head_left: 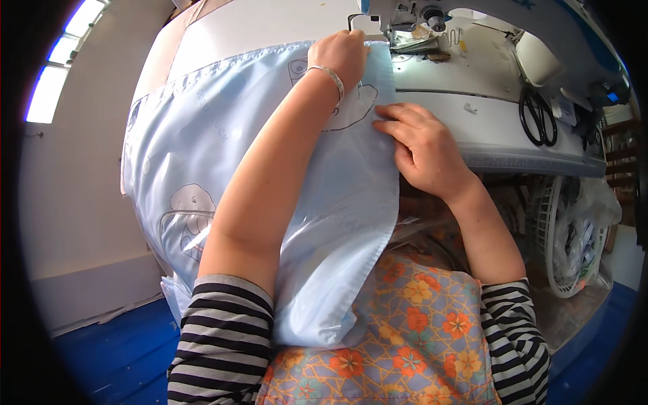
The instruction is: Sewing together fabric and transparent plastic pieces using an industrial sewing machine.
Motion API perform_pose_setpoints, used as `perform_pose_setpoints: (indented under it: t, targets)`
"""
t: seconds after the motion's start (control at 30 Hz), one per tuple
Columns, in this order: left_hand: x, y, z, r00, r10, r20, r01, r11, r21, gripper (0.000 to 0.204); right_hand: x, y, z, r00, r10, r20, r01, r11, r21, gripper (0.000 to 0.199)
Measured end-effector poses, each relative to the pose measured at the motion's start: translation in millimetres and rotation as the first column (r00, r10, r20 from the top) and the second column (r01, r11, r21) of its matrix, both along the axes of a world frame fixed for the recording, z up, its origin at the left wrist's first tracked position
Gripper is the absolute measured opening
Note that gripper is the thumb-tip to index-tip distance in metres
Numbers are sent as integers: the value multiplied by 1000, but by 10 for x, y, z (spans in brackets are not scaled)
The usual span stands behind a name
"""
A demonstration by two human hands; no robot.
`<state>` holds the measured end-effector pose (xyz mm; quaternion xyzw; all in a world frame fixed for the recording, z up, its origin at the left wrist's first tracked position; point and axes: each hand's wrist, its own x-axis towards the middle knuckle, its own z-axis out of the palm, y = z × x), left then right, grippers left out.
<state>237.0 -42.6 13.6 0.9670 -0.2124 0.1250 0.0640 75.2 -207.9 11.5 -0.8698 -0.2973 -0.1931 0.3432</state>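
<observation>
A wide sheet of light blue printed fabric [351,182] lies over the sewing table and hangs down to my lap, its right edge stitched or hemmed. My left hand [339,57], with a bracelet on the wrist, is closed on the fabric near its far right corner, just left of the sewing machine's needle area. Its fingertips are partly hidden. Lower down, my right hand [426,145] rests its outstretched fingers on the fabric's right edge. The sewing machine [563,34] stands at the far right, its presser foot beside the fabric's corner.
Black scissors [538,116] lie on the right of the white tabletop [445,111]. Small scraps and a dark item sit by the machine bed. Below the table edge at right is a white plastic basket [553,236] with clear plastic wrapping. A floral apron [412,331] covers my lap.
</observation>
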Motion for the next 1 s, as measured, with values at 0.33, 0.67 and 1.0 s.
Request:
perform_pose_setpoints:
  t: [0.33,0.67,1.0]
  targets:
    - [-77,13,-7,943,-326,68,330,941,-68,25,-101,-16,79,1000,-13,13,14,999,-51,37]
    - [-414,-45,-1,948,-273,164,282,959,-33,32,-122,11,-15,982,-69,176,82,994,-70,30]
    - [-544,-161,-9,940,-282,191,305,947,-99,31,-236,-109,-39,985,-54,161,61,997,-40,31]
